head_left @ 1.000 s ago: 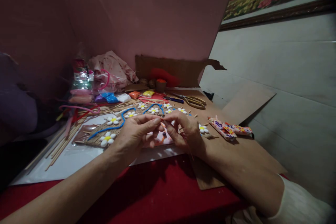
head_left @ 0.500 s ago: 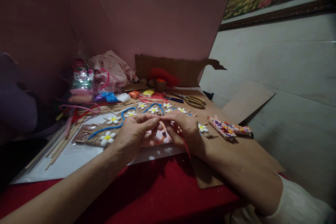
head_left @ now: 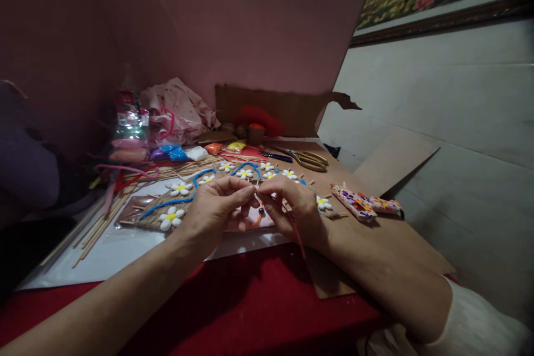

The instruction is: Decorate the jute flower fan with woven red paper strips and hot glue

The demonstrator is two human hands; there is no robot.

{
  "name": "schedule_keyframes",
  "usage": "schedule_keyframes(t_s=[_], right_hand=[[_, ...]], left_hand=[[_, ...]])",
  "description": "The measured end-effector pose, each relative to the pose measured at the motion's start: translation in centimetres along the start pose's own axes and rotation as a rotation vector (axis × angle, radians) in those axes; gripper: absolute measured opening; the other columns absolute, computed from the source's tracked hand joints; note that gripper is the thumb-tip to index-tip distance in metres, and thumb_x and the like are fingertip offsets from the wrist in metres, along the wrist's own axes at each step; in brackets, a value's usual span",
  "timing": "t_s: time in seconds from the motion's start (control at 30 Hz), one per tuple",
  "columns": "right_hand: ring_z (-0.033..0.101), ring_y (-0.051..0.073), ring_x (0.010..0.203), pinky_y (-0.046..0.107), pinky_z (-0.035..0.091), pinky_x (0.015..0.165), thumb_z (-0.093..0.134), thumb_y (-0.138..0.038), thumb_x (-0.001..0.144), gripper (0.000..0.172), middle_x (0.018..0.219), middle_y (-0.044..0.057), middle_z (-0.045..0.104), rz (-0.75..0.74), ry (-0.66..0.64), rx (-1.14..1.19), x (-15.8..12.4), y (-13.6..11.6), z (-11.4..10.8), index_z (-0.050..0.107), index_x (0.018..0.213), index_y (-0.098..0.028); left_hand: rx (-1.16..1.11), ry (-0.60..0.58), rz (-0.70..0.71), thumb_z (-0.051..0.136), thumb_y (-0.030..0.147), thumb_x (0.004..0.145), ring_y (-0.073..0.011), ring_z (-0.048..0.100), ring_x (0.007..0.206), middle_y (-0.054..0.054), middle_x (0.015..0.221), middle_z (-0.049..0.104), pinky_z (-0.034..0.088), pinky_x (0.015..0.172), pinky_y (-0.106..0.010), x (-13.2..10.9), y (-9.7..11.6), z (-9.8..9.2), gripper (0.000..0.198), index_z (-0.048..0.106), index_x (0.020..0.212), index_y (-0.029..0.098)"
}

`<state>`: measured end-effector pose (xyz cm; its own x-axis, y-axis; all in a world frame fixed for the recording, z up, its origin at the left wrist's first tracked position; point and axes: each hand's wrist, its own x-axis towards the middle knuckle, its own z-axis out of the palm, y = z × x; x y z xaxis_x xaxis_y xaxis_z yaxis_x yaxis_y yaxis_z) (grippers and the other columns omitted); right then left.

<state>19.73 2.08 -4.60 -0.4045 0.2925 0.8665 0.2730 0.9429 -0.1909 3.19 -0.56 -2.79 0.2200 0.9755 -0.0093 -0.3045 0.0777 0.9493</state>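
The thin red flexible strand (head_left: 298,236) now dangles slightly lower, so you're apparently working its upper end, pinched in the fingertips of your left hand (head_left: 214,203) and right hand (head_left: 298,207).

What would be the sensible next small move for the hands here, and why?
Probably ease the right hand slightly back: it and the left hand pinch close together, mostly hiding what they grip, and a red strand hangs past the right hand.
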Motion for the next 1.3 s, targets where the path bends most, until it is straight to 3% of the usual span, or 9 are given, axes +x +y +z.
schedule_keyframes(t_s=[0.17,0.37,0.57,0.77,0.93,1.3], right_hand=[[0.058,0.011,0.068,0.024,0.05,0.06,0.052,-0.01,0.083,0.012,0.076,0.001,0.061,0.009,-0.011,0.004,0.01,-0.03,0.02,0.053,0.093,-0.018],[0.057,0.011,0.066,0.024,0.049,0.058,0.05,-0.011,0.085,0.011,0.076,0.001,0.059,0.047,0.004,0.002,-0.06,-0.17,0.01,0.053,0.093,-0.017],[0.058,0.011,0.068,0.023,0.048,0.058,0.052,-0.011,0.083,0.012,0.079,0.003,0.062,0.063,-0.006,-0.006,-0.08,-0.39,0.04,0.054,0.094,-0.016],[0.058,0.011,0.068,0.024,0.049,0.057,0.05,-0.011,0.084,0.013,0.08,0.003,0.062,0.075,0.024,-0.02,-0.1,-0.74,0.16,0.055,0.094,-0.018],[0.059,0.012,0.069,0.026,0.051,0.059,0.051,-0.012,0.084,0.014,0.08,0.003,0.063,0.067,0.023,-0.013,-0.15,-0.49,0.22,0.055,0.095,-0.018],[0.06,0.013,0.074,0.026,0.053,0.06,0.049,-0.011,0.083,0.017,0.083,0.004,0.063,0.043,0.01,-0.001,-0.17,-0.25,0.17,0.054,0.098,-0.019]], left_hand=[[0.089,0.05,0.088,0.073,0.028,0.069,-0.0068,0.052,0.039,0.001,0.062,0.066,0.049,0.043,-0.023,-0.41,0.24,0.32,0.016,0.063,0.071,0.015],[0.316,0.107,0.343,0.072,0.026,0.069,-0.0115,0.056,0.044,-0.001,0.063,0.066,0.046,0.036,-0.022,-0.53,0.03,0.51,0.014,0.066,0.074,0.015],[0.506,0.164,0.513,0.067,0.023,0.073,-0.0089,0.054,0.041,0.001,0.063,0.063,0.047,0.038,-0.021,-0.66,-0.37,0.44,0.006,0.067,0.076,0.018],[0.565,0.223,0.549,0.067,0.02,0.073,-0.0089,0.056,0.042,0.001,0.062,0.063,0.047,0.038,-0.019,-0.98,-0.14,0.64,0.004,0.068,0.075,0.018],[0.561,0.191,0.544,0.066,0.023,0.074,-0.0109,0.057,0.041,0.002,0.056,0.06,0.049,0.038,-0.021,-0.99,-0.28,0.57,0.007,0.07,0.078,0.018],[0.654,0.204,0.634,0.065,0.016,0.074,-0.0093,0.058,0.043,0.0,0.065,0.068,0.048,0.041,-0.02,-0.98,-0.2,0.61,0.008,0.07,0.078,0.02]])
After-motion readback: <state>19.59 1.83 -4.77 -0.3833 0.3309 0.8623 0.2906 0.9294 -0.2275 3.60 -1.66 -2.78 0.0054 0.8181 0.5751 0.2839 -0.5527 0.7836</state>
